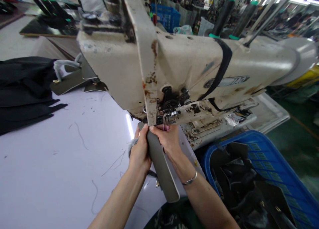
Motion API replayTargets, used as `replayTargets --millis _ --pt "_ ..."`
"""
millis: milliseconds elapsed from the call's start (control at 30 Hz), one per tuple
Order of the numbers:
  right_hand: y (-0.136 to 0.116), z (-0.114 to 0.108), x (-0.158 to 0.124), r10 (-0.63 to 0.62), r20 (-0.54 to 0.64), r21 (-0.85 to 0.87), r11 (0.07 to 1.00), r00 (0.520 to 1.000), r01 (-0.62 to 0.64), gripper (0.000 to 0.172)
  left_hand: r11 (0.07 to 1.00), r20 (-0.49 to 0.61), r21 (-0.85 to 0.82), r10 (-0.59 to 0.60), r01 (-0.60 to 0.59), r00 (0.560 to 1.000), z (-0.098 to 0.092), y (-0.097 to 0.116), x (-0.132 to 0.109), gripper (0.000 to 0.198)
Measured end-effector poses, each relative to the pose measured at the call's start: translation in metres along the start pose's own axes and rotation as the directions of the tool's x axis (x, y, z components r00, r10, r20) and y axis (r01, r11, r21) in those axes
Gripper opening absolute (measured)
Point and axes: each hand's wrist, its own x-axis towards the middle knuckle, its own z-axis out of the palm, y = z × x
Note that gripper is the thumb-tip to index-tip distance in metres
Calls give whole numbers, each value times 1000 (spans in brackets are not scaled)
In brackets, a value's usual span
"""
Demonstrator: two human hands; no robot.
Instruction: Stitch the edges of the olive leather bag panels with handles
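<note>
A long grey strap piece (161,166) runs from under the head of a worn cream sewing machine (189,66) back toward me. My left hand (139,149) is closed on the strap's left side just below the needle area. My right hand (168,139) grips its right side, fingers curled under the machine's presser parts (169,116). A bracelet sits on my right wrist. The strap's far end is hidden under the machine head.
A white worktable (62,149) carries loose threads. Black fabric (22,89) is piled at the left, grey cut pieces (72,79) lie behind. A blue plastic basket (269,166) of dark pieces stands at the right. Thread cones (224,13) rise behind the machine.
</note>
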Motion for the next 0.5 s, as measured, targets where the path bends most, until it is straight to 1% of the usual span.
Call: replayTargets --millis 67,100,233,333,433,500 --pt "-2 -2 1 5 82 -29 1000 997 -2 15 999 5 -2 34 -34 999 2 1 2 33" --pt "-3 -3 1 9 101 -43 999 995 -5 17 999 8 -2 43 -43 999 3 1 4 33" --pt "-7 -4 2 27 87 -83 996 996 -19 24 999 -3 -17 47 -47 999 5 6 9 36" --pt "-6 -3 4 24 85 -82 996 996 -17 27 999 -4 -14 52 -52 999 7 9 12 40" --pt "-2 -3 5 0 87 -80 997 996 7 23 998 12 -23 61 -61 998 7 9 13 41" --pt "0 -5 4 -2 105 -73 997 994 10 19 997 1 -40 59 -58 998 6 8 13 43"
